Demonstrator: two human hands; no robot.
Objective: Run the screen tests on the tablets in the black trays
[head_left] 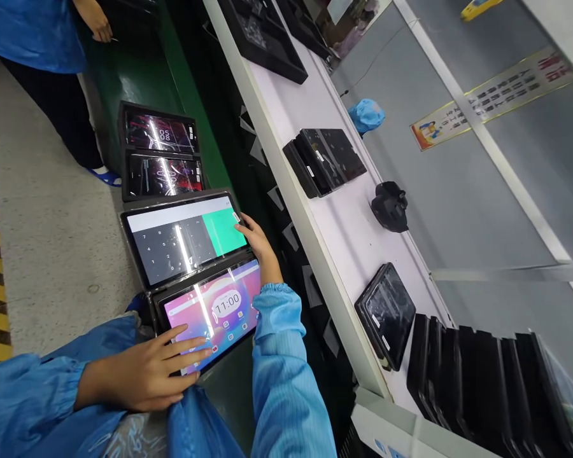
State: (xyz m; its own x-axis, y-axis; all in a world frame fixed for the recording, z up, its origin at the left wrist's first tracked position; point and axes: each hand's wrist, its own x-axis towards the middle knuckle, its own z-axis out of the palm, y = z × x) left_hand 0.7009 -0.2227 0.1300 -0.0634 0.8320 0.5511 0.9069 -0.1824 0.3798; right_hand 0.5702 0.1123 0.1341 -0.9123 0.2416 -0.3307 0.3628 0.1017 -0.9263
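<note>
Several lit tablets lie in a row on the green belt. The nearest tablet (214,312) shows a pink home screen with 11:00. My left hand (146,369) rests on its near end, fingers stretched flat over the glass. The tablet behind it (184,238) shows a grey keypad and a green panel. My right hand (260,245) reaches to that tablet's right edge, fingers curled with the tips at its corner. Two more tablets (162,156) with dark red screens lie farther along.
A white shelf (310,191) runs to the right, carrying dark tablets (325,159), a black holder (390,207) and a rack of upright tablets (482,375). Another person in a blue coat (38,32) stands at the belt's far end. Grey floor with yellow-black tape lies left.
</note>
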